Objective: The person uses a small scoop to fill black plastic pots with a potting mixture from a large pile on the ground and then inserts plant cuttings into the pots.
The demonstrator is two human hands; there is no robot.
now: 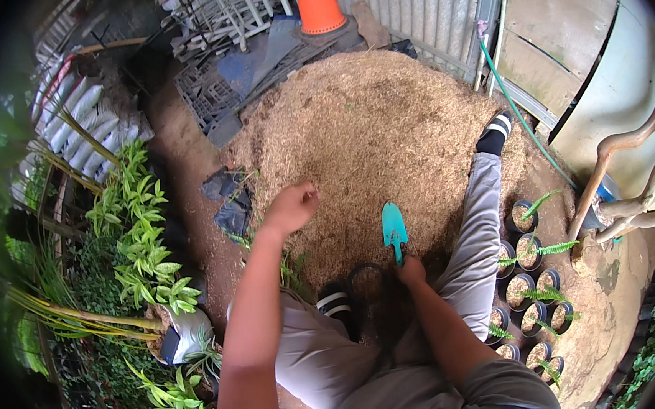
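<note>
A turquoise hand trowel (394,225) lies in the grip of my right hand (411,270), held by its handle. Its blade points away from me over a broad heap of light brown husk-like material (369,143). To the left, my left hand (293,208) hovers above the near side of that heap with its fingers curled in; nothing shows in it. Between my legs, just left of the trowel handle, is the dark round rim of a pot (351,273), largely in shadow. My shoes flank the heap's near side.
Several small black pots with ferns (528,252) stand to the right, near driftwood branches (606,153) and a green hose (512,89). Leafy plants (152,247) and stacked white bags (81,117) line the left. An orange traffic cone (318,3) stands behind the heap.
</note>
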